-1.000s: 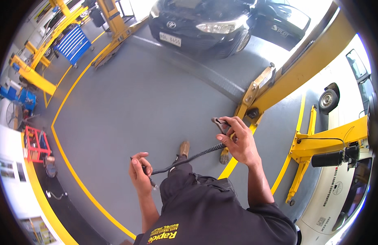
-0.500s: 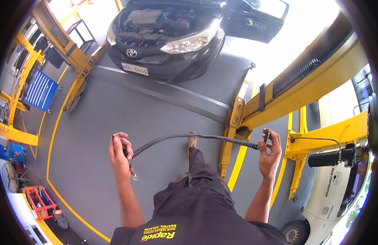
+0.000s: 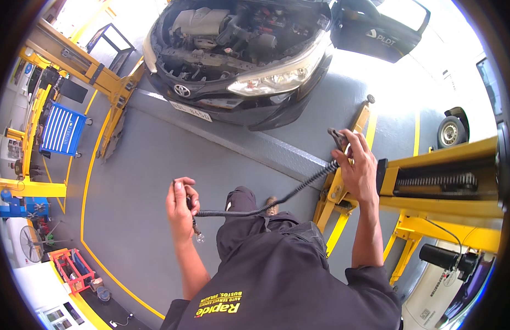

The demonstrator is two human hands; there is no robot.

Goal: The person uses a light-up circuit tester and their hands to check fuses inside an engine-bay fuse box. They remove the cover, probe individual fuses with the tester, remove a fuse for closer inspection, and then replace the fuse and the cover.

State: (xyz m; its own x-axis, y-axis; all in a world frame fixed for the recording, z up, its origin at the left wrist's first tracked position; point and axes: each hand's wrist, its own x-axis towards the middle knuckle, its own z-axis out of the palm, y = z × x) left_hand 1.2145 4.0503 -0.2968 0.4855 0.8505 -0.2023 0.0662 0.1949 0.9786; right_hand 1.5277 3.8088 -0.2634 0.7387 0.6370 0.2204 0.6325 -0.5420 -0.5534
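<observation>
A black coiled cable [image 3: 264, 209] hangs in a sag between my two hands, in front of my body. My left hand [image 3: 181, 208] is closed around the cable's left end, where a dark piece partly hides behind the fingers. Just below that hand dangles a small clear bulb [image 3: 200, 237]. Raised higher and farther out, my right hand [image 3: 358, 168] grips a dark spring clip [image 3: 337, 136] at the other end of the cable. The clip's tip points away from the fingers, toward the car.
Ahead stands a dark car [image 3: 277, 113] with its engine bay [image 3: 227, 41] exposed and a door [image 3: 378, 36] swung out. Yellow lift posts [image 3: 439, 212] flank me. A metal ramp strip [image 3: 233, 135] crosses the grey floor. To the left are a blue tool cabinet [image 3: 63, 129] and a red tool rack [image 3: 73, 269].
My right hand has moved forward and up with the clip, which now extends beyond the fingers. The cable has gone from arching upward to sagging. The view has turned and the car appears closer.
</observation>
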